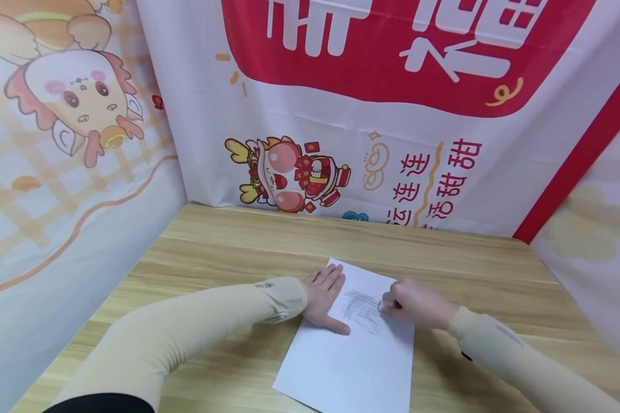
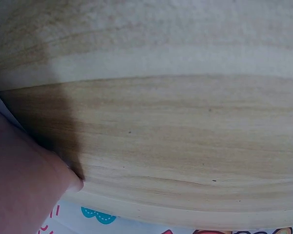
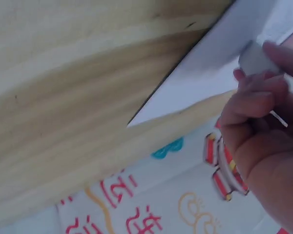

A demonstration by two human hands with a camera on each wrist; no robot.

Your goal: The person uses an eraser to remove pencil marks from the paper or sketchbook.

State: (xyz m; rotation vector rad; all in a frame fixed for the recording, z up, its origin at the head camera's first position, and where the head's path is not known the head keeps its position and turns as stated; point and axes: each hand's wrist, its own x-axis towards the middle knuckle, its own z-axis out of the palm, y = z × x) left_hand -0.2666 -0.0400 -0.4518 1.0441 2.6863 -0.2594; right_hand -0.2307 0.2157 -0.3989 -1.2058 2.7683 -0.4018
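Note:
A white sheet of paper [image 1: 348,367] lies on the wooden table, with grey pencil scribbles [image 1: 360,310] across its upper half. My left hand [image 1: 321,295] presses flat on the paper's left edge, fingers straight and thumb spread out below the scribbles. Between the curled fingers and thumb of my right hand [image 1: 418,303] is a small whitish eraser [image 3: 256,59], its end darkened with grey. That hand is over the right side of the sheet, beside the scribbles. In the left wrist view only part of my left hand [image 2: 24,180] shows.
The wooden table [image 1: 227,246] extends around the sheet on all sides. Behind it hangs a white and red printed cloth [image 1: 299,115] reaching down to the table's far edge. Patterned cloths hang at the left [image 1: 82,189] and right [image 1: 599,269].

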